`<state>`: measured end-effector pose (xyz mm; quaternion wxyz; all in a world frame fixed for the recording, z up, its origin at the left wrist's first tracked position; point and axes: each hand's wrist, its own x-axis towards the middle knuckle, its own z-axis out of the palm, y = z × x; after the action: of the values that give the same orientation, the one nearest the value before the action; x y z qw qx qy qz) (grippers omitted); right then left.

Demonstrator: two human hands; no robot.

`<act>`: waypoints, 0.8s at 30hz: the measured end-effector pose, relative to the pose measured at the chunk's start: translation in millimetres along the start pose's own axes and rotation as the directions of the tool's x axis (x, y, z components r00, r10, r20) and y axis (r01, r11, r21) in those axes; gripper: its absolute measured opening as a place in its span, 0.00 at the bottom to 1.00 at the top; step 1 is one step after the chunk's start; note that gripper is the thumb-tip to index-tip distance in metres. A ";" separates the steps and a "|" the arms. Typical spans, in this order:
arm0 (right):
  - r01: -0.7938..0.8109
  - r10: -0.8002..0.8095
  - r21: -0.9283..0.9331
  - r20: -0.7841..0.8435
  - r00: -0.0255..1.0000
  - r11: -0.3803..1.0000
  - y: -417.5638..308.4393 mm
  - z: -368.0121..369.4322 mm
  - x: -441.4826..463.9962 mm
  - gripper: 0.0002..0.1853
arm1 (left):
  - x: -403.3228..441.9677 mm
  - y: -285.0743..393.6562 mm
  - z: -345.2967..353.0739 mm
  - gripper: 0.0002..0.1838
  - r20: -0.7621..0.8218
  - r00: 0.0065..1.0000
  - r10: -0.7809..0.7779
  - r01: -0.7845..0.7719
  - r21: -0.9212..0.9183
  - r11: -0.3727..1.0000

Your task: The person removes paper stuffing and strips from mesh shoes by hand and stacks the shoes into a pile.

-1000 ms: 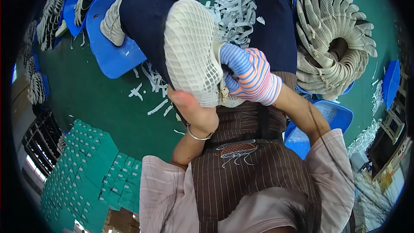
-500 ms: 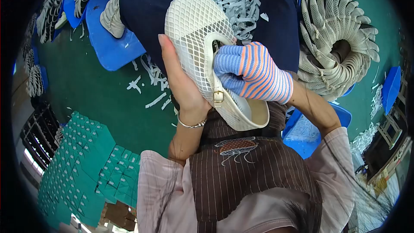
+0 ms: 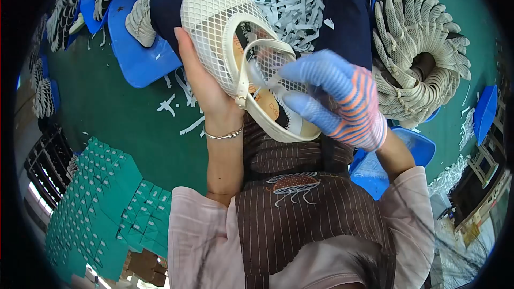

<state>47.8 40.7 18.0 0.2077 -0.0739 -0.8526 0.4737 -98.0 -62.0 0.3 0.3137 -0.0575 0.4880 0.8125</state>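
Observation:
My left hand [image 3: 206,88] is bare and closed around a cream mesh shoe [image 3: 214,21], with the thumb along its outer side. A strap with a small buckle crosses the shoe, and its opening shows a tan insole with printed lettering. At the right of that opening is my right hand [image 3: 348,99], in a blue and orange striped glove. Its thumb and fingers are apart and blurred by motion. A pale translucent smear shows by the fingertips; I cannot make out what it is.
A blue chair [image 3: 136,67] holds a pale shoe [image 3: 142,18] at left. Several mesh shoes [image 3: 417,37] form a ring on a blue seat at right. White paper strips [image 3: 294,10] litter the green floor [image 3: 144,150]. Green boxes [image 3: 96,198] are stacked at lower left.
My right hand has come out of the shoe and moved right, its fingers spreading. The shoe has shifted left and turned, so its opening and insole now show.

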 end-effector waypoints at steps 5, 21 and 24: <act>-0.104 0.121 -0.296 0.040 0.992 0.950 -9.9 0.3 5.5 0.13 | 0.3 1.8 0.2 0.29 0.011 0.999 -0.032 0.032 -0.010 0.999; 0.177 0.064 -0.375 0.549 0.833 0.910 10.6 9.0 19.2 0.07 | -11.0 -6.8 16.6 0.31 0.072 0.995 0.064 -0.072 0.105 0.992; 0.218 -0.008 -0.317 0.551 0.834 0.923 7.8 12.0 14.3 0.08 | -9.0 -8.7 10.6 0.31 0.015 1.000 0.008 -0.009 0.070 0.997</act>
<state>29.3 40.2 9.8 -0.0301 0.0765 -0.9523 0.2939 -83.6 -54.4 2.8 0.3157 -0.0384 0.5143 0.7965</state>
